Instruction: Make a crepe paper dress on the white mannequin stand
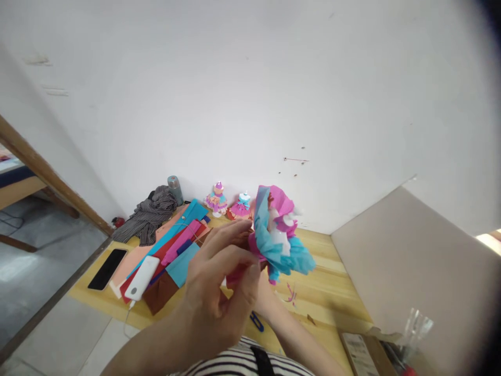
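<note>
Head view: my left hand point(209, 277) pinches the dress point(269, 243), likely light, crushable, best held centrally; right hand hidden, can't tell.

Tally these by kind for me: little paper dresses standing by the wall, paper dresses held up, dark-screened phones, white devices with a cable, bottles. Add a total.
Standing paper dresses: 2
Held paper dress: 1
Dark-screened phone: 1
White device with a cable: 1
Bottle: 1
Total: 6
</note>
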A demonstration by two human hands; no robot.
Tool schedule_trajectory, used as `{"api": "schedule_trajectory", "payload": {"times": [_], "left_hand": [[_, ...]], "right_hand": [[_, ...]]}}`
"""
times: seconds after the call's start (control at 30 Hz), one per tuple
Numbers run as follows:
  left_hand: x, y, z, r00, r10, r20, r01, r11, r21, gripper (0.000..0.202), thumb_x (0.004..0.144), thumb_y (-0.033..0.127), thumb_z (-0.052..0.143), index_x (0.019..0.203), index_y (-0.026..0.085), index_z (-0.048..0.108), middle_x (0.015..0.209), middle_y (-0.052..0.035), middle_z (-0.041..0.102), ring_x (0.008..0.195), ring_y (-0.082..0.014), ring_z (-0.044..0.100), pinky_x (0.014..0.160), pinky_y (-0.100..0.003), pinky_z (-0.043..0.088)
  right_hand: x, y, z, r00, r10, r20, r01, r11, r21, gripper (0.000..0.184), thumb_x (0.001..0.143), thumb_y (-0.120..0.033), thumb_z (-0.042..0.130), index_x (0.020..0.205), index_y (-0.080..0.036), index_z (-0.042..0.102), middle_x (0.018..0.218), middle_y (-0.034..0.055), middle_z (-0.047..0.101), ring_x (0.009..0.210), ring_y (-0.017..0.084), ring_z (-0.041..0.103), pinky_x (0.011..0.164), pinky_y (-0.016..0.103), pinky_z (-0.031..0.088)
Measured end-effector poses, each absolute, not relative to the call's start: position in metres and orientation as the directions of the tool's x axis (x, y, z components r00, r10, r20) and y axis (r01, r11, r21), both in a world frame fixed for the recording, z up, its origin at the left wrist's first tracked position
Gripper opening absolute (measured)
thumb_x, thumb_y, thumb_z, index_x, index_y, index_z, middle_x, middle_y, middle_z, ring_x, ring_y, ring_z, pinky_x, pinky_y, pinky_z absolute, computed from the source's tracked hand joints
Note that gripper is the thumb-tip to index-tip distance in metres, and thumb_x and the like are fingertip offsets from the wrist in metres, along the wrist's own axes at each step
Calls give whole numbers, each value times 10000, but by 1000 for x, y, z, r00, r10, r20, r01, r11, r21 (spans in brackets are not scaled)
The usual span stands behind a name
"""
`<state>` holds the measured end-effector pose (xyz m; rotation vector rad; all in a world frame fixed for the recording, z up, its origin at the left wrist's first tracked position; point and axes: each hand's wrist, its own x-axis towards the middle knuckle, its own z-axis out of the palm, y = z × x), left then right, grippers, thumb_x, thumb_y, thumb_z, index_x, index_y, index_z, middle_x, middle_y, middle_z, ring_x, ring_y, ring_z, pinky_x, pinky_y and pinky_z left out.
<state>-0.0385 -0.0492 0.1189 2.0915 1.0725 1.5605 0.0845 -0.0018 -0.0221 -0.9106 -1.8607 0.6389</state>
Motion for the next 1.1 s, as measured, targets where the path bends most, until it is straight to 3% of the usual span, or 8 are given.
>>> {"api": "schedule_trajectory", "payload": {"times": [0.17, 0.33, 0.43, 0.6, 0.77, 0.93, 1.1], "left_hand": [[-41, -46, 116, 50, 749, 660, 348, -633, 691, 195, 839, 108, 529, 696, 190, 632, 1013, -110, 725, 1079, -254, 639, 843, -361, 552], [-43, -45, 113, -25, 823, 567, 190, -553, 811, 218, 865, 169, 542, 686, 189, 665, 1055, -99, 720, 962, -233, 686, 796, -347, 572], [-47, -45, 110, -53, 854, 517, -11, -518, 855, 213, 886, 196, 536, 744, 201, 695, 1108, -87, 710, 1019, -238, 673, 826, -356, 574], [-53, -41, 97, -112, 849, 517, -228, -528, 818, 147, 882, 243, 566, 955, 223, 691, 1074, -84, 725, 1077, -270, 656, 894, -422, 556], [-49, -35, 72, -282, 790, 545, -71, -583, 809, 470, 841, 217, 637, 1292, 266, 513, 1122, -82, 697, 1062, -235, 652, 932, -406, 528], [-45, -31, 60, -482, 604, 635, 150, -657, 739, 517, 797, 146, 680, 1280, 240, 521, 1039, -61, 681, 1004, -191, 654, 898, -343, 530], [-43, -20, 67, -354, 405, 843, 393, -754, 527, 708, 735, 60, 711, 1359, 262, 446, 1074, -73, 677, 992, -216, 663, 923, -442, 525]], "right_hand": [[89, -3, -23, -335, 761, 555, 372, 648, -664, 171, 735, -93, 482, 804, -209, 587, 738, 41, 654, 712, 214, 618, 640, 321, 525], [89, -3, -22, -341, 746, 572, 356, 666, -656, 184, 802, -90, 457, 866, -188, 600, 863, 71, 699, 809, 216, 642, 714, 335, 534], [87, -1, -20, -336, 750, 570, 336, 661, -671, 200, 835, -90, 450, 893, -172, 622, 920, 86, 707, 876, 220, 641, 758, 343, 522], [82, 4, -18, -226, 788, 572, 315, 615, -723, 206, 866, -158, 462, 731, -168, 617, 713, 43, 665, 628, 165, 579, 595, 271, 475], [80, 12, -12, -176, 831, 528, 365, 553, -749, 290, 892, -256, 484, 636, -162, 585, 557, -8, 513, 515, 122, 449, 487, 226, 359], [83, 21, -13, -147, 830, 538, 457, 540, -707, 312, 873, -256, 518, 573, -168, 514, 529, -33, 440, 491, 94, 389, 475, 212, 287], [84, 25, -14, -156, 792, 590, 490, 581, -650, 324, 875, -243, 526, 561, -172, 488, 513, -44, 410, 478, 89, 380, 474, 213, 267]]}}
